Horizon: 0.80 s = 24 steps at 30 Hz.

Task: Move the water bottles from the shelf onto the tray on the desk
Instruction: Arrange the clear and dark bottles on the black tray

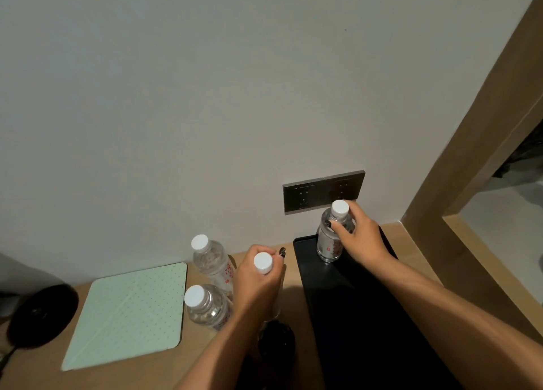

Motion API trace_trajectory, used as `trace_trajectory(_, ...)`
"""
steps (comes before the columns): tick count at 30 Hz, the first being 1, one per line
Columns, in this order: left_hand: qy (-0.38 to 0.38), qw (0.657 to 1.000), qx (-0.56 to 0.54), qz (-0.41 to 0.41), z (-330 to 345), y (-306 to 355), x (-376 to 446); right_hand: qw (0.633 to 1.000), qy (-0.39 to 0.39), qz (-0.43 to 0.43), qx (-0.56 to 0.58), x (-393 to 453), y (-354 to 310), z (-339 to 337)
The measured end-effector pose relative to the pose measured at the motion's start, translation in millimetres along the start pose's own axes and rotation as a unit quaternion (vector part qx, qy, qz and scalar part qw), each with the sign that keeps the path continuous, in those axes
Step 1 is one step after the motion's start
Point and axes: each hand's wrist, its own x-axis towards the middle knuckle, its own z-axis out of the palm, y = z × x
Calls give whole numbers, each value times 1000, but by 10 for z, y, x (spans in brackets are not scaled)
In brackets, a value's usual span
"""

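The right hand (360,237) reaches forward with the forearm stretched across the long black rectangular tray (361,316), its fingers wrapped around the shoulder of a clear plastic water bottle with a white cap and red label (332,239); that bottle stands upright at the tray's far end, close to the white wall and just below the grey double wall socket (323,191). The left hand (258,281) comes in from below with the wrist bent slightly, closed around the neck of a second clear white-capped bottle (263,262), which sits over the light wooden desk (205,351) just left of the tray; whether its base touches the desk is hidden by the hand. Two more clear white-capped bottles stand on the desk just beside that hand, one farther back (213,261) and one nearer (205,306). Left of them lies a pale green dotted square mat (129,313), and a round black object (42,314) sits at the left edge.
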Motion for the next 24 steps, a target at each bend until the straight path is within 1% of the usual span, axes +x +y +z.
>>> trace_trajectory(2,0,1000,5,15,-2,37,55,1000,-11,11,3,31,-12,-7)
trace_trajectory(4,22,999,-13,19,-29,63,110,999,-29,16,5,90,-62,-77)
trace_trajectory(7,56,998,-23,32,-86,161,174,999,-42,-11,-8,149,-184,-270)
trace_trajectory(8,60,997,-27,37,-107,220,188,999,-32,-24,-12,150,-240,-335)
trace_trajectory(10,59,996,-45,50,-136,384,190,999,15,-51,1,85,-344,-442)
trace_trajectory(12,47,995,-62,59,-144,577,177,995,56,-69,38,-95,-435,-485)
trace_trajectory(13,37,995,-67,64,-137,668,164,994,57,-69,60,-218,-459,-474)
trace_trajectory(14,26,995,-71,71,-122,760,142,993,45,-66,83,-351,-472,-436)
trace_trajectory(16,14,993,-73,87,-54,911,96,992,-4,-60,111,-611,-446,-304)
trace_trajectory(18,9,992,-70,100,58,1039,27,995,-39,-66,70,-836,-384,-132)
trace_trajectory(19,8,992,-72,102,122,1089,-9,995,-31,-83,34,-912,-325,-43)
trace_trajectory(21,-10,992,-85,92,257,1169,-78,989,12,-136,-49,-1003,-175,87)
trace_trajectory(23,-49,992,-96,71,398,1229,-146,982,52,-137,-119,-1000,-6,112)
trace_trajectory(24,-67,991,-91,66,463,1249,-173,980,60,-132,-137,-970,69,87)
